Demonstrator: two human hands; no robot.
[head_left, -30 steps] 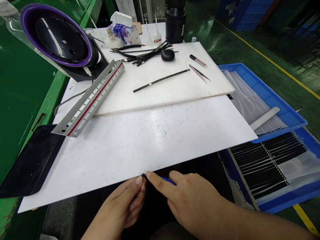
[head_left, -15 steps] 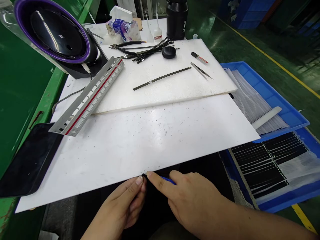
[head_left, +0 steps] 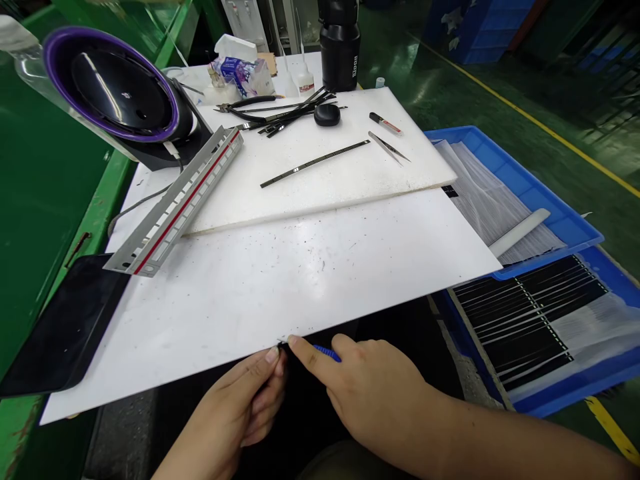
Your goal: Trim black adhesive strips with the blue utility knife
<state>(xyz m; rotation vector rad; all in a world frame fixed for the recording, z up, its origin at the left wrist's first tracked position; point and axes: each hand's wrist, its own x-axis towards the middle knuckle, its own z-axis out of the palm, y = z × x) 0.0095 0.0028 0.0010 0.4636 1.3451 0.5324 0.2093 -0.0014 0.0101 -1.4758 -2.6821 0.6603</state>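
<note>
At the table's front edge, my left hand (head_left: pixel 245 390) pinches a small dark piece (head_left: pixel 281 345) between thumb and fingers. Most of that piece is hidden by the fingertips. My right hand (head_left: pixel 373 373) is wrapped round a blue-handled tool (head_left: pixel 327 352), whose working end I cannot make out. Its index finger stretches along to the dark piece, and the two hands nearly meet there. Farther back, a single dark strip (head_left: pixel 315 163) lies on the white foam board (head_left: pixel 345 180), with tweezers (head_left: pixel 387 147) to its right.
A slotted grey ruler-like rack (head_left: pixel 175 207) slants across the left, beside a dark tablet-like slab (head_left: pixel 60 327) and a purple-rimmed fan (head_left: pixel 110 83). Pliers (head_left: pixel 245 110), dark strips (head_left: pixel 295 117) and a black case (head_left: pixel 327 115) sit behind. Blue trays (head_left: pixel 575 233) stand at the right.
The whole view has shifted slightly, so things on the table appear a little lower and farther left. Both hands keep nearly the same pose at the table edge.
</note>
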